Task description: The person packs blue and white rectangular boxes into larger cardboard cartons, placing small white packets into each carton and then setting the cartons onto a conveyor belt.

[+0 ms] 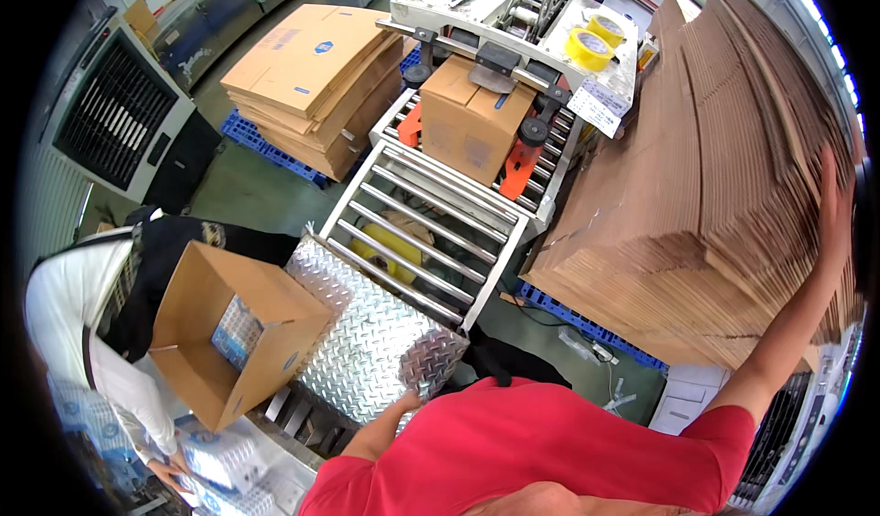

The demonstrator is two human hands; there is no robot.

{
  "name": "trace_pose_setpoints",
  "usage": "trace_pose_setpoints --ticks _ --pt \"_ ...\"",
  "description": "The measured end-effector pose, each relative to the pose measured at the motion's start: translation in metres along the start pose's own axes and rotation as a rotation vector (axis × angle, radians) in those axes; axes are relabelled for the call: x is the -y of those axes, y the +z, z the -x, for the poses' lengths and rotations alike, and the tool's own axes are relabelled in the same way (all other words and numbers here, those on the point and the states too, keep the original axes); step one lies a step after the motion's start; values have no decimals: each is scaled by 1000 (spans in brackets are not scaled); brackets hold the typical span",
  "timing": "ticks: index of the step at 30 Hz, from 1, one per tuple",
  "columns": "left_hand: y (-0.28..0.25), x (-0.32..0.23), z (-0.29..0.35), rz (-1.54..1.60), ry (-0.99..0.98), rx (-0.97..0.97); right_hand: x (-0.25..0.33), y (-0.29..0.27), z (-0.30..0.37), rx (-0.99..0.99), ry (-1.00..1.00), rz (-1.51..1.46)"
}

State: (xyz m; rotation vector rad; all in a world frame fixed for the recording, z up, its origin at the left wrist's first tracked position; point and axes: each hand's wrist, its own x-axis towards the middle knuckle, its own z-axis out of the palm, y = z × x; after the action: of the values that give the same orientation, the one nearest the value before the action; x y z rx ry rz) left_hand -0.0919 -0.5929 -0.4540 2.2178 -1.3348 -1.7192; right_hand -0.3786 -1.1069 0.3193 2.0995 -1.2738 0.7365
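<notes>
My right hand (pixel 834 218) is raised flat against the side of a tall stack of flattened cardboard boxes (pixel 697 177) on my right; its fingers are spread along the edges and I cannot see it closed around any sheet. My left hand (pixel 410 400) rests on the near corner of a diamond-plate metal table (pixel 371 337), mostly hidden behind my red shirt. An open cardboard box (pixel 234 328) lies tilted on that table's left side, with a white-and-blue pack inside.
A roller conveyor (pixel 426 227) leads to a tape-sealing machine (pixel 513 30) holding a closed carton (pixel 472 122). Yellow tape rolls (pixel 588 47) sit on the machine. Another person in white sleeves (pixel 82 323) bends at left over wrapped packs (pixel 220 466). Flat cartons (pixel 312 76) sit on a blue pallet.
</notes>
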Motion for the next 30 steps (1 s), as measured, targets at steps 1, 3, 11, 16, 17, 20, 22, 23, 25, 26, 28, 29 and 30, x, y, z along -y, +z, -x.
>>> trace_pose_setpoints --ticks 1,3,11,16,17,20,22,23,25,26,28,29,30 --pt "29 22 39 60 -9 116 30 -18 -43 -151 -596 253" --pt "56 43 68 138 -54 24 30 9 -59 -63 -436 23" --pt "-22 17 162 441 -155 -638 9 -15 -25 -119 -395 39" --pt "-111 -120 209 637 446 -633 67 -103 88 -402 -632 23" --pt "-142 -164 233 796 494 -441 118 -129 127 -487 -741 2" --pt "-203 -234 299 1164 1054 -125 232 -131 249 -414 -827 -320" --pt "-228 -280 321 1363 1246 61 271 -129 329 -150 -983 -611" --pt "-234 -277 303 1315 1156 -130 285 -126 351 14 -1046 -730" --pt "-242 -265 304 1404 1026 -395 283 -102 375 144 -909 -701" --pt "-244 -238 315 1436 1065 -466 277 -94 373 115 -802 -715" --pt "-238 -215 334 1540 1086 -543 267 -82 368 161 -565 -643" --pt "-230 -219 342 1631 1057 -545 273 -73 365 181 -547 -637" --pt "-224 -219 347 1723 1028 -551 287 -60 360 200 -532 -632"
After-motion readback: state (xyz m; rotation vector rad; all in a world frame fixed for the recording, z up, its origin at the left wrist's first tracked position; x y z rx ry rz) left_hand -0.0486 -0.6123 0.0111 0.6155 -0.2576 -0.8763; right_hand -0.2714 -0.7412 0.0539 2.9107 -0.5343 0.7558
